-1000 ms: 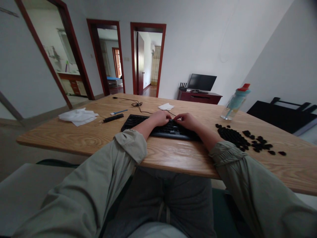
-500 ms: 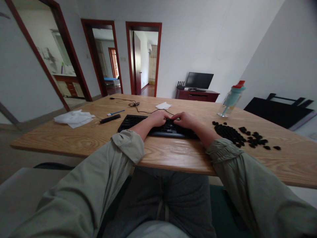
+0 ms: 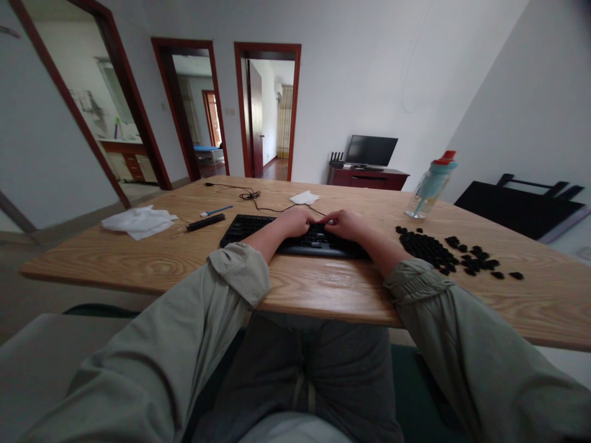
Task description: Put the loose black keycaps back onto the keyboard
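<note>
Little has moved over the last second: the whole scene sits slightly further left in view, and both hands stay at the middle of the black keyboard (image 3: pixel 318 247). Keyboard lies keys-up on the wooden bench (image 3: pixel 323 286), before the seated person; long axis runs left to right, roughly along the near edge. Its cable (image 3: pixel 250 195) leaves the far side, plug end pointing left.

Left hand (image 3: pixel 296 222): fingers curled down at the keys. Right hand (image 3: pixel 347 224): index finger and thumb close together, tips near the left hand's. I cannot tell whether either grips anything.

Right of keyboard: a heap of small black pieces (image 3: pixel 427 248), clear bottle (image 3: pixel 429 189) beyond. Left: black-handled tool (image 3: pixel 205 222), blue-and-white brush (image 3: pixel 216 211), white tissue (image 3: pixel 138 222).
</note>
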`<state>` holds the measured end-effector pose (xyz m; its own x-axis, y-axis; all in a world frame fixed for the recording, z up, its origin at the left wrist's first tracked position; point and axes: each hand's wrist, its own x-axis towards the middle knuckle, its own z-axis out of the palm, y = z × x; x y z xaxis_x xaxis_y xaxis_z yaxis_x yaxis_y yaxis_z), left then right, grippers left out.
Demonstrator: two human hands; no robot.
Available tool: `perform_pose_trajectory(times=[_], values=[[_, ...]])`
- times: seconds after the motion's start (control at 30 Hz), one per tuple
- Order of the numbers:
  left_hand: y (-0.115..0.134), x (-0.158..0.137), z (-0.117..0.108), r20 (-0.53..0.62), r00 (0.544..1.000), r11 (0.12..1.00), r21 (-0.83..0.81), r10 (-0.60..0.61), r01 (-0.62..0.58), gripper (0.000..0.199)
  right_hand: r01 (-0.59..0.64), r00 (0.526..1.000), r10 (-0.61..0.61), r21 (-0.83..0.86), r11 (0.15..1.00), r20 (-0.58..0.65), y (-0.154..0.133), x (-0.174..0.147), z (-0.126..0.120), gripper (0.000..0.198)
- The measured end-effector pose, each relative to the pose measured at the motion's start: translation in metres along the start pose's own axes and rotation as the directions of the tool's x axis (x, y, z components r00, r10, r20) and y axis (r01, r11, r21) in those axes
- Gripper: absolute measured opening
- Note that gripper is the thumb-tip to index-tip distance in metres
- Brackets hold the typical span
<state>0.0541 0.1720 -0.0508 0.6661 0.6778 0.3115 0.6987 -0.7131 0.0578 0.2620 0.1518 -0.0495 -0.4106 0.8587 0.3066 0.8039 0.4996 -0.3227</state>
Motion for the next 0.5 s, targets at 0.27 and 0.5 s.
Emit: perform_pose_trajectory(times=[0.27,0.5], values=[[0.001,-0.001,0.0,-0.001,1.0,1.0,0.006,-0.021,0.021,0.044,0.0,1.0,0.0,0.026,1.0,-0.009,0.006,0.006,0.003,0.029],[0.002,-0.007,-0.011,0.014,0.996,0.996,-0.032,-0.084,0.084,0.045,0.017,1.0,-0.017,0.042,0.999,0.016,0.009,0.014,0.002,0.027]])
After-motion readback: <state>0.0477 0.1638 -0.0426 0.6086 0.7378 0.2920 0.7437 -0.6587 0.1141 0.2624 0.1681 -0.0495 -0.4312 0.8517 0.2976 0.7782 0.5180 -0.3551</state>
